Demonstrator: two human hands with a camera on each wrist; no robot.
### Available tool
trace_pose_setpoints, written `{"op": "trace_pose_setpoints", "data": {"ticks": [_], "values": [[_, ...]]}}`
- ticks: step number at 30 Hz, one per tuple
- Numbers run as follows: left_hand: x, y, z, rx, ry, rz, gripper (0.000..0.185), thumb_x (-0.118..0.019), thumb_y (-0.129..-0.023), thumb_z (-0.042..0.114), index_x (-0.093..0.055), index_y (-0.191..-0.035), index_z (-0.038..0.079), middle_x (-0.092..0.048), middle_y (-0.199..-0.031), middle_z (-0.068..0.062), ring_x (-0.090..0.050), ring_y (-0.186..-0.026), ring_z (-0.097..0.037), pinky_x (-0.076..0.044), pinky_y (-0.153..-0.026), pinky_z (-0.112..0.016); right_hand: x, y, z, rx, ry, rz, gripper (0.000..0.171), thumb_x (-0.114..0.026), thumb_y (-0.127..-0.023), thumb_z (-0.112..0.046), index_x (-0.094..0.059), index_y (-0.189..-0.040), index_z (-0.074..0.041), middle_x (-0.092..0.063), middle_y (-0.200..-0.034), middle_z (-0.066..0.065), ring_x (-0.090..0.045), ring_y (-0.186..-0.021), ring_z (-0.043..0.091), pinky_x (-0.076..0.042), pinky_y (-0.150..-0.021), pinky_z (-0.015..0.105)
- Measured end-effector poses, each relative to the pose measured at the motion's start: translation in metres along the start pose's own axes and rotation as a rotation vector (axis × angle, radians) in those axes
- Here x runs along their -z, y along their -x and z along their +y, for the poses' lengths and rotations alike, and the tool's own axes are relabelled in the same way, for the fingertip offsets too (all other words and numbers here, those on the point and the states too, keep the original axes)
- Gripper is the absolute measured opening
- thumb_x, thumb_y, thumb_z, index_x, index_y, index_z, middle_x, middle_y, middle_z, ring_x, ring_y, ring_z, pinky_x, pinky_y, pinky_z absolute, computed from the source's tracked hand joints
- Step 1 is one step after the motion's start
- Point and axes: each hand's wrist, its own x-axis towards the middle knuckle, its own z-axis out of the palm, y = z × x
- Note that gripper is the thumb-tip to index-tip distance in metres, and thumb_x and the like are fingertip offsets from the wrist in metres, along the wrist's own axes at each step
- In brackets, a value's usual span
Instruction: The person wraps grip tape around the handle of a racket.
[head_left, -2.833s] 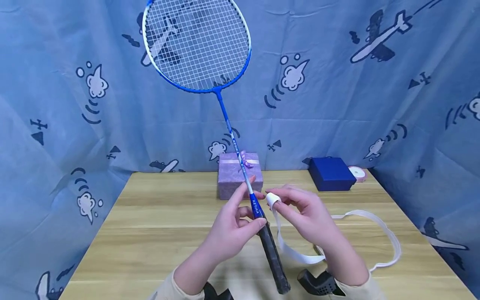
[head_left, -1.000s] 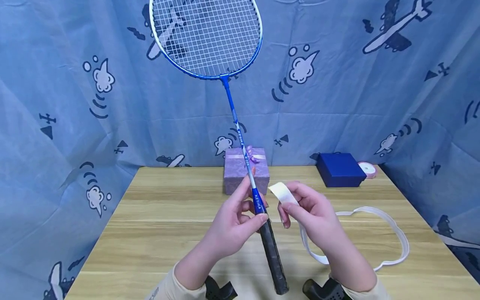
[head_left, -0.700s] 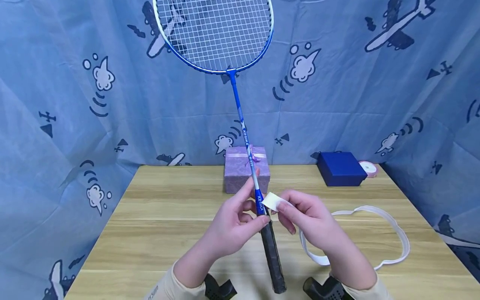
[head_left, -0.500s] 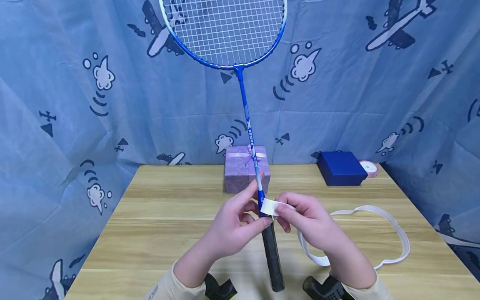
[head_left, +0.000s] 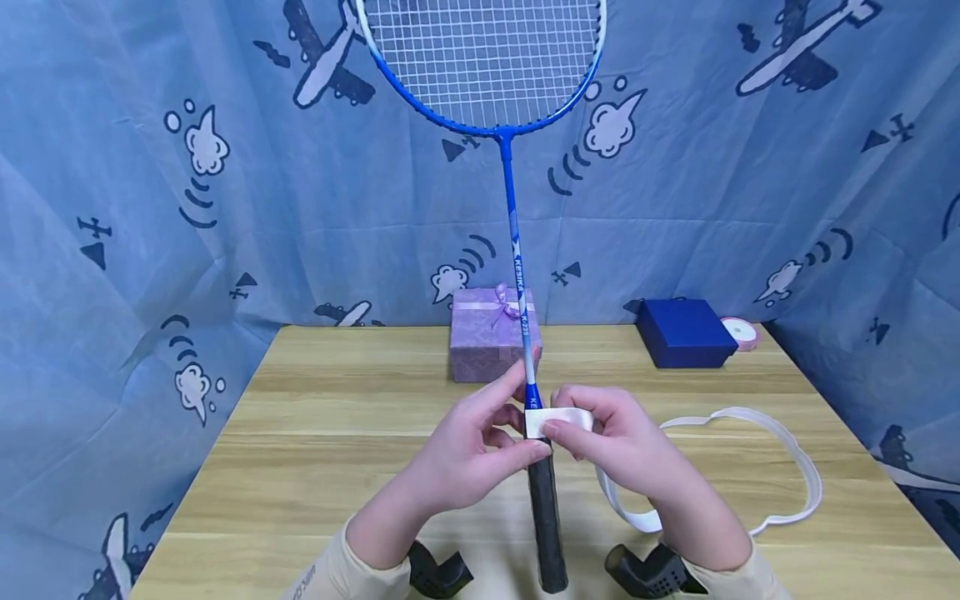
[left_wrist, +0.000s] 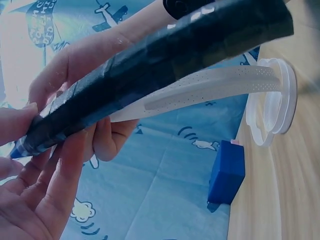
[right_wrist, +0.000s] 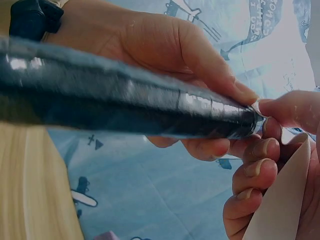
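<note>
A blue badminton racket (head_left: 514, 242) stands upright over the table, its black handle (head_left: 544, 517) pointing down toward me. My left hand (head_left: 504, 427) grips the top of the handle between thumb and fingers. With thumb and fingers, my right hand (head_left: 592, 433) pinches the end of a white grip tape (head_left: 558, 421) against the handle's top, just under the blue cone. The rest of the tape (head_left: 780, 442) loops across the table to the right. The left wrist view shows the handle (left_wrist: 150, 65) with the tape (left_wrist: 210, 87) trailing behind it. In the right wrist view both hands meet at the handle (right_wrist: 125, 105).
A purple gift box (head_left: 487, 342) with a bow sits at the table's (head_left: 322, 433) back middle. A dark blue box (head_left: 684, 333) and a pink ribbon roll (head_left: 741, 332) stand at the back right. Blue printed cloth hangs behind and on both sides.
The racket has swung from leaning left to upright. My right hand has brought the tape's end from beside the shaft onto the top of the handle.
</note>
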Motion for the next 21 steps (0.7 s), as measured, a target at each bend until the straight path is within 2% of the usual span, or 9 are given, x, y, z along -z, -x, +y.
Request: {"op": "trace_pose_setpoints", "data": {"ticks": [4, 11, 16, 21], "values": [[0.0003, -0.0001, 0.0010, 0.013, 0.017, -0.020, 0.090, -0.073, -0.092, -0.005, -0.027, -0.165, 0.020, -0.057, -0.115, -0.016, -0.066, -0.086, -0.009, -0.064, -0.068, -0.033, 0.0007, 0.0003, 0.0013, 0.018, 0.007, -0.002, 0.025, -0.064, -0.094, 0.011, -0.058, -0.079, -0.009, -0.047, -0.067, 0.006, -0.045, -0.057, 0.017, -0.037, -0.044, 0.029], [-0.0008, -0.0007, 0.0028, 0.057, 0.030, -0.012, 0.088, -0.072, -0.092, -0.004, -0.028, -0.165, 0.020, -0.055, -0.118, -0.016, -0.069, -0.090, -0.010, -0.065, -0.073, -0.035, 0.0023, 0.0005, 0.0017, 0.027, 0.003, -0.005, 0.025, -0.064, -0.094, 0.011, -0.059, -0.080, -0.008, -0.048, -0.068, 0.006, -0.045, -0.058, 0.017, -0.037, -0.044, 0.029], [-0.0013, -0.0015, 0.0020, 0.035, 0.041, -0.008, 0.088, -0.071, -0.092, -0.006, -0.028, -0.165, 0.019, -0.054, -0.119, -0.017, -0.068, -0.087, -0.008, -0.065, -0.070, -0.033, 0.0008, 0.0000, -0.0009, 0.005, 0.051, 0.024, 0.025, -0.067, -0.093, 0.009, -0.059, -0.078, -0.010, -0.045, -0.064, 0.005, -0.043, -0.056, 0.014, -0.034, -0.044, 0.029], [-0.0018, -0.0019, 0.0000, 0.022, 0.053, 0.002, 0.087, -0.070, -0.092, -0.007, -0.029, -0.164, 0.019, -0.053, -0.128, -0.016, -0.067, -0.086, -0.009, -0.063, -0.068, -0.028, 0.0000, -0.0003, -0.0029, -0.031, 0.088, 0.054, 0.022, -0.070, -0.093, 0.005, -0.060, -0.082, -0.011, -0.046, -0.064, 0.004, -0.043, -0.056, 0.011, -0.036, -0.044, 0.028]]}}
